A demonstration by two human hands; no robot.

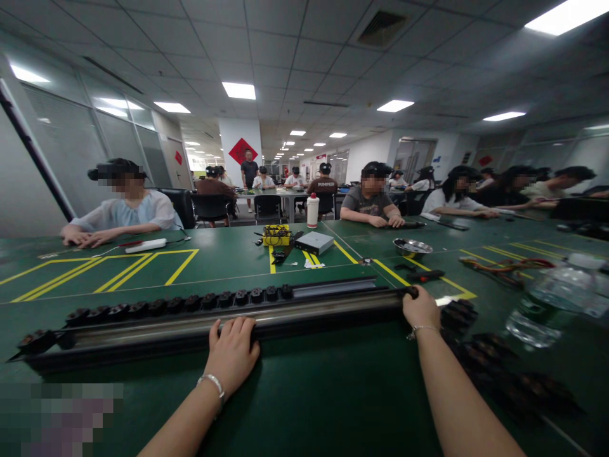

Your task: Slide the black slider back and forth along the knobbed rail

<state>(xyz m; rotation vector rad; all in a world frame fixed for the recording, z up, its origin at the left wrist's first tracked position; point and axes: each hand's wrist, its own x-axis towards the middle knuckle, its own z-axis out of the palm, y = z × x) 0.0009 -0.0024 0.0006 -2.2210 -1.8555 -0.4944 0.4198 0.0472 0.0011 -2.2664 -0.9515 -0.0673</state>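
A long black trough (143, 352) lies across the green table in front of me, with a shiny metal tube (295, 314) along its inside. My left hand (231, 355) bends its fingers over the near wall, around the middle of the trough. At the right end, my right hand (422, 312) closes on a small round black end piece (412, 291); its fingers partly hide it. Behind the tube, a row of small black parts (195, 303) stands in a second black rail (333, 287). Another black part (35, 341) sits at the trough's left end.
Several dark parts (518, 381) lie right of my right arm, near a clear water bottle (547, 311). Farther back are a metal bowl (412, 247), a grey box (314, 242), a yellow block with cables (276, 235) and a white cup (313, 212). People sit across the table (228, 254).
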